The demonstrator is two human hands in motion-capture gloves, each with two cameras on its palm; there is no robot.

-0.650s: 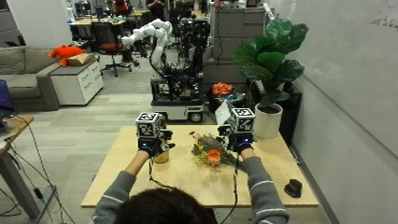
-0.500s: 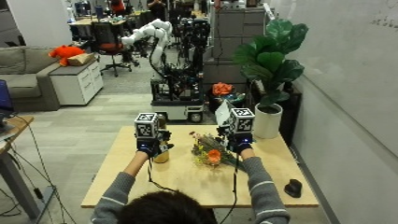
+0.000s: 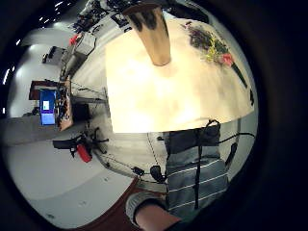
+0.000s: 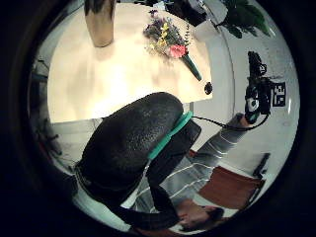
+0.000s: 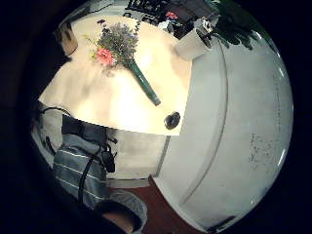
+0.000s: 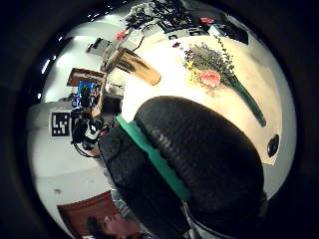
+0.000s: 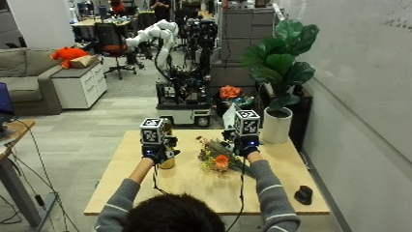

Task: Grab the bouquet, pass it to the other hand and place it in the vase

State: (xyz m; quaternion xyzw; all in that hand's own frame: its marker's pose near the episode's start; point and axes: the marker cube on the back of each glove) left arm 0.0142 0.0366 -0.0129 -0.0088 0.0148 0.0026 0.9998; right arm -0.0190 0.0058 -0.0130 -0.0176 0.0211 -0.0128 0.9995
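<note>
Bouquet [image 7: 217, 157]: lies flat on wooden table [image 7: 193, 181], near centre, toward far side. Mixed blooms: one large orange-pink flower, small yellow flowers, purplish sprigs, green foliage. Green wrapped stems [image 5: 144, 83] point toward table's right side, flower heads toward vase. Not held.

Vase [image 7: 167, 145]: tall, golden-tan, glossy; stands upright on table, left of bouquet, apart from it. Mouth dark in palm view [image 3: 151, 26]; contents cannot tell. Partly hidden in outside view.
</note>
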